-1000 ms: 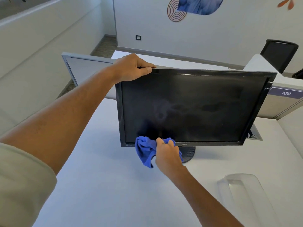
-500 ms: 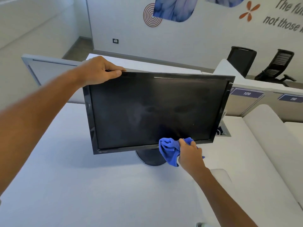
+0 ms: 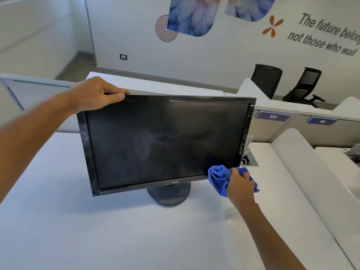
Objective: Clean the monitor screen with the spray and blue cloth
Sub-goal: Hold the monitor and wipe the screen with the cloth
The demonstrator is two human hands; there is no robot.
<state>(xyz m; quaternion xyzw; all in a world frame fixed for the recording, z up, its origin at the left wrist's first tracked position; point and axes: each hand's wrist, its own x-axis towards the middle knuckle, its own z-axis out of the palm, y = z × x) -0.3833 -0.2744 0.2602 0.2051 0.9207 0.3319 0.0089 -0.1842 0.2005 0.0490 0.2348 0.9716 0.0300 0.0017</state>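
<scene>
The left hand [image 3: 95, 94] is seen at the monitor's [image 3: 165, 141] upper left corner, its fingers [image 3: 115, 90] curled over the top edge and the thumb laid along the front bezel. The monitor is stood on a round base on the white tabletop [image 3: 78, 230], tilted slightly. Its dark screen is switched off and marked with pale, hazy smears across the middle. At the lower right corner, a crumpled blue cloth [image 3: 218, 178] is pressed against the screen's edge, bunched in the curled fingers of the right hand [image 3: 239, 186].
</scene>
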